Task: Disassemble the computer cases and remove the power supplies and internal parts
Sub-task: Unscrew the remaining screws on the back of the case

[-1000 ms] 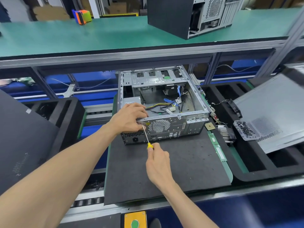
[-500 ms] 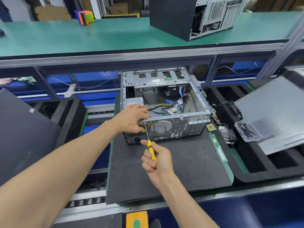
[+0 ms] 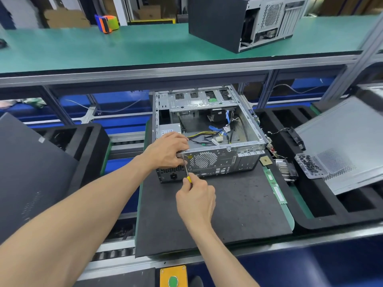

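Now right hand grips screwdriver on a rear screw, left hand clamps case; angled shaft could slip, strip the head.

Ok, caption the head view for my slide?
Left hand steadies open computer case while right hand drives screwdriver into rear panel.

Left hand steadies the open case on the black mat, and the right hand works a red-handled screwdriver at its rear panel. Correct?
Not quite: in the head view the screwdriver handle is yellow, not red. The left hand does steady the open case on the black mat, and the right hand works its rear panel.
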Demonstrator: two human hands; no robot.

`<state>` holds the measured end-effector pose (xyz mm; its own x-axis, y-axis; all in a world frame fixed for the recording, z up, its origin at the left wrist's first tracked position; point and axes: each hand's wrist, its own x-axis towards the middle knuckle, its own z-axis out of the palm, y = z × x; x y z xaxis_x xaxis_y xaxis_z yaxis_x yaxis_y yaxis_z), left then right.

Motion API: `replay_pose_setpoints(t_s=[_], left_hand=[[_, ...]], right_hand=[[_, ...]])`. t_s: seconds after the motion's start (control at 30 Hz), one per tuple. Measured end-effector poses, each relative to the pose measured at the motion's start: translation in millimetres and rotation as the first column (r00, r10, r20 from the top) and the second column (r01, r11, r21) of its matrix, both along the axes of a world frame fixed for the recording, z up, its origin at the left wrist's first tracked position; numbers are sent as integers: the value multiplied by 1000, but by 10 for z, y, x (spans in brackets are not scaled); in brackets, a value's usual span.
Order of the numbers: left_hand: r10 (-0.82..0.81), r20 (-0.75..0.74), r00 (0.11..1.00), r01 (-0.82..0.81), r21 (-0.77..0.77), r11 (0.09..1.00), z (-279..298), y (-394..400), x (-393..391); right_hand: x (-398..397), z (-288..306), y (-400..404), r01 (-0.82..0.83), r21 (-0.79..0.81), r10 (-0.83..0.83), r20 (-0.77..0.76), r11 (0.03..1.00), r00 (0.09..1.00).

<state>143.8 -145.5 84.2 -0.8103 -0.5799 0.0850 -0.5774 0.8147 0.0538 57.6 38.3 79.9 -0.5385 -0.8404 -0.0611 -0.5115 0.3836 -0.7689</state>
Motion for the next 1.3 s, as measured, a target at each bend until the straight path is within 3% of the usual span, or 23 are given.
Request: replay_pose_setpoints(t_s=[0.07,0.1,0.13,0.17,0.2,0.23,0.27,0.3,0.33,0.37,0.43,0.5,0.57,0.6,0.63,0.67,0.7,0.77,0.83,0.9,0.93,1.17,1.3], left_hand=[[2,-9,1000,-2,19,1000,6,2,-6],[3,-17,1000,-3,33,999,11,2,-6],[5,-19,1000,-4,43,999,19,6,-7],[7,-17,1000,-7,45,999,25,9,-7],[9,-14,1000,-8,42,999,27,13,-7],[10,-12,1000,-9,38,999,29,16,-8],[10,-14,1000,-9,36,999,30,16,-11],[10,-19,1000,-10,37,999,27,16,-13],[12,-28,1000,-11,40,999,25,15,-12],[13,-33,999,-12,41,999,24,14,-11],[18,-28,999,-17,39,999,23,12,-8],[21,-37,999,-19,41,999,21,11,-9],[22,-47,999,-20,50,999,26,13,-12],[21,-45,999,-19,50,999,25,13,-11],[18,-46,999,-16,45,999,22,12,-12],[14,-48,999,-12,40,999,22,10,-9],[12,-50,999,-10,36,999,22,9,-8],[10,-48,999,-9,37,999,26,5,-4],[7,-54,999,-5,37,999,23,3,-1],[11,-62,998,-9,39,999,20,8,0],[17,-74,997,-14,46,999,16,9,6],[31,-82,996,-26,53,998,8,8,5],[33,-82,996,-29,57,998,4,10,4]], right_hand=[[33,-7,24,55,3,-54,-103,998,993],[68,-12,31,82,-40,-83,-20,996,996],[93,-23,17,130,-75,-116,168,989,979],[91,-18,-18,204,-66,-152,458,977,876],[57,-37,-57,270,5,-183,748,963,638],[4,-47,-56,245,93,-173,928,965,329],[-52,-47,-47,163,136,-146,988,977,49],[-98,-68,-51,95,129,-114,983,987,-143],[-130,-84,-63,39,98,-86,967,994,-238],[-145,-103,-72,7,61,-57,964,998,-260],[-118,-116,-94,14,45,-43,989,999,-141],[-63,-118,-107,46,39,-49,972,998,231],[-24,-138,-116,54,21,-54,653,998,755],[-16,-168,-93,24,31,-33,366,999,930],[-9,-167,-56,-6,50,0,132,999,991],[-16,-176,-36,-3,56,0,40,998,999],[-33,-185,-28,-2,32,-1,95,999,996],[-62,-202,-44,32,-46,-8,457,998,889],[-99,-181,-69,98,2,-61,797,995,601],[-148,-156,-84,68,114,-130,937,991,324],[-163,-157,-90,46,139,-147,948,989,282],[-130,-152,-13,126,89,-135,894,988,427],[-136,-147,-39,124,110,-152,903,986,403]])
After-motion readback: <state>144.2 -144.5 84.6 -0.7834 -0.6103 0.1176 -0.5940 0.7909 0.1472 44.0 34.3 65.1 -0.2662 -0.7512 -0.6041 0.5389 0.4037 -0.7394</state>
